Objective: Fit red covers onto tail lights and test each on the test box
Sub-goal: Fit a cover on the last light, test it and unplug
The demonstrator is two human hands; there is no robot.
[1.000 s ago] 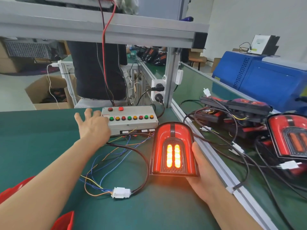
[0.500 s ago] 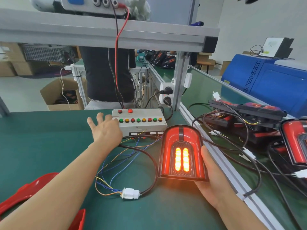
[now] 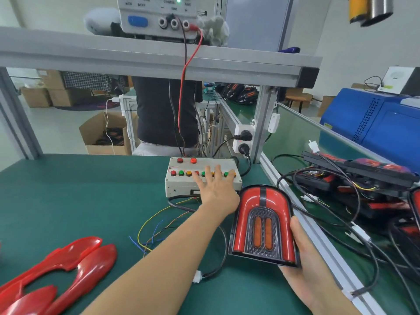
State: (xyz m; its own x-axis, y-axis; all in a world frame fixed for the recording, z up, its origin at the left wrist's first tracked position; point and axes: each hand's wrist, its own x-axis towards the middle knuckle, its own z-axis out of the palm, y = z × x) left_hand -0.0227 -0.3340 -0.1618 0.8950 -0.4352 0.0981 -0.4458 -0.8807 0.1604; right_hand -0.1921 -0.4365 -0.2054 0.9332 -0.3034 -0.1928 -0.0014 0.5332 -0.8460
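My right hand (image 3: pixel 312 276) holds an arch-shaped tail light (image 3: pixel 263 226) upright on the green mat; its red cover is on and its two amber strips are dark. My left hand (image 3: pixel 217 192) lies spread over the right part of the grey test box (image 3: pixel 181 185), fingertips on the row of red, green and amber buttons. A black cable with a white connector (image 3: pixel 197 276) and loose coloured wires run from the box toward the light. Loose red covers (image 3: pixel 75 267) lie at the lower left.
A heap of other tail lights and cables (image 3: pixel 354 178) fills the neighbouring bench on the right, past an aluminium rail (image 3: pixel 318 242). A power supply (image 3: pixel 163 17) sits on the overhead shelf with red and black leads hanging down. Someone in dark clothes stands behind the bench.
My left hand moved right from beside the test box onto its button row. The tail light's amber strips, lit before, are now dark. My head tilted up, showing more of the shelf.
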